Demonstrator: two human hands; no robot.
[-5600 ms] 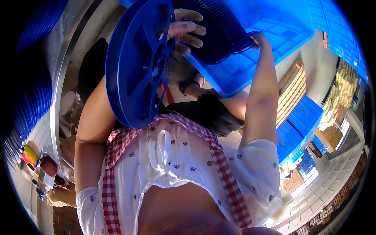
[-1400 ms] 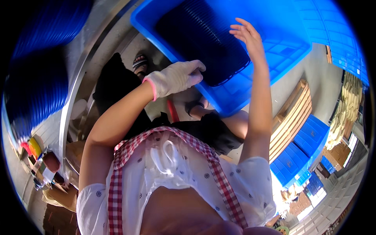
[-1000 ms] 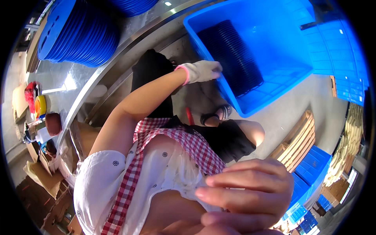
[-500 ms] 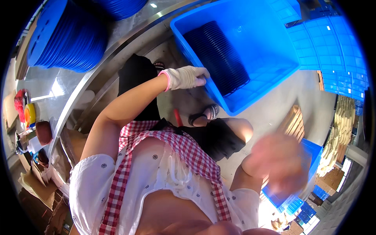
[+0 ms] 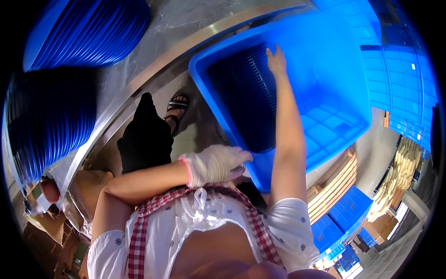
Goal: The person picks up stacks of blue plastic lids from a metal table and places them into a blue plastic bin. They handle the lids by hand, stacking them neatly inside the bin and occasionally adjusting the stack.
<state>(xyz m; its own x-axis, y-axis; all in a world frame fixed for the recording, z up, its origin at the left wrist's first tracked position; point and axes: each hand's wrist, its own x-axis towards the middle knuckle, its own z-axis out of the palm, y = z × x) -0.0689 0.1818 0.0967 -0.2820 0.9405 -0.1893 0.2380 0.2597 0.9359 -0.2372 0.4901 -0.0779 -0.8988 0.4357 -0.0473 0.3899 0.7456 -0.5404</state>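
Note:
A large blue plastic bin stands in front of me. Inside it, along the left wall, lies a row of dark blue, thin, ridged pieces, closely nested; their exact kind is unclear. My left hand, in a white knitted glove with a pink cuff, has its fingers closed on the bin's near left rim. My bare right hand reaches over the bin with its fingers apart. It is just beside the upper right edge of the dark row, and whether it touches the pieces cannot be made out.
On the metal table at the left are two stacks of blue pieces, one at the back and one nearer. Blue crates are piled at the far right. A wooden pallet and blue lidded boxes lie right.
My right hand has swung from the lower right up into the bin. My left hand stays on the rim, which now sits lower in view. The table stacks show further down.

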